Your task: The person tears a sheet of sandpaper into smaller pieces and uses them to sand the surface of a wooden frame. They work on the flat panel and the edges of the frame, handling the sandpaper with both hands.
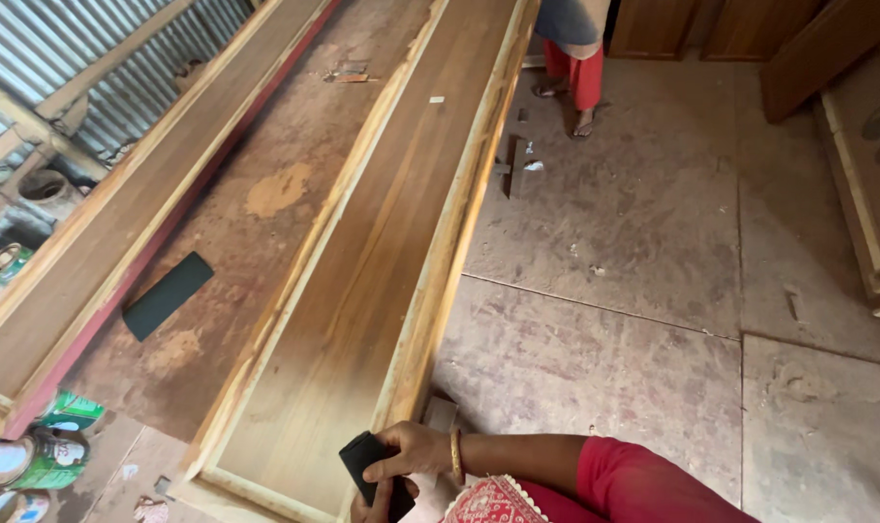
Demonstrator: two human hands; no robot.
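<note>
At the plank's near edge [416,339], hands [401,465] grip dark sandpaper [362,455].

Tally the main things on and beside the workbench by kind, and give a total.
Long wooden frame panels: 2
Dark sanding pieces: 2, one folded in the right hand at, one flat on the bench
Paint tins by the bench's near end: 3
Total: 7
</note>
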